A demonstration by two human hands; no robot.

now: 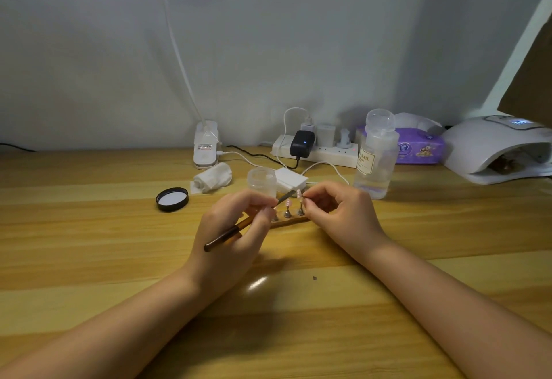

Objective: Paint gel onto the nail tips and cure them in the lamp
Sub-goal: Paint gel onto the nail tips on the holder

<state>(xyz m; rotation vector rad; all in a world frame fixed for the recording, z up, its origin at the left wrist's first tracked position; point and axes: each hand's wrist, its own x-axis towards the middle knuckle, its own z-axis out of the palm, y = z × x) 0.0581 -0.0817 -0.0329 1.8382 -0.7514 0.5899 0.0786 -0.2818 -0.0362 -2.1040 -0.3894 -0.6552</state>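
At the centre of the frame my left hand point(236, 226) gripped a brown-handled brush point(239, 227), fingers curled round its shaft, the handle slanting down to the lower left and the dark tip reaching up and right toward the nail tips point(294, 196). Those pink tips stood upright on small metal stands point(287, 213) set in a row on a wooden strip point(294, 221), just right of my left fingers. My right hand point(343, 214) came in from the right, thumb and forefinger pinching the rightmost tip or its stand; I could not tell which. The other fingers were curled under.

Just behind the tips stood a small clear jar point(263, 182), open, with its black lid point(172, 199) lying on the wooden table point(89, 244) to the left. A crumpled wipe point(212, 181) lay between the lid and the jar, farther back. At the right edge of the frame, well apart from the tips, sat the white curing lamp point(495, 148), its display lit. Near it stood a clear pump bottle point(376, 154) and a purple tissue pack point(418, 148), with a white power strip point(316, 151) along the wall.
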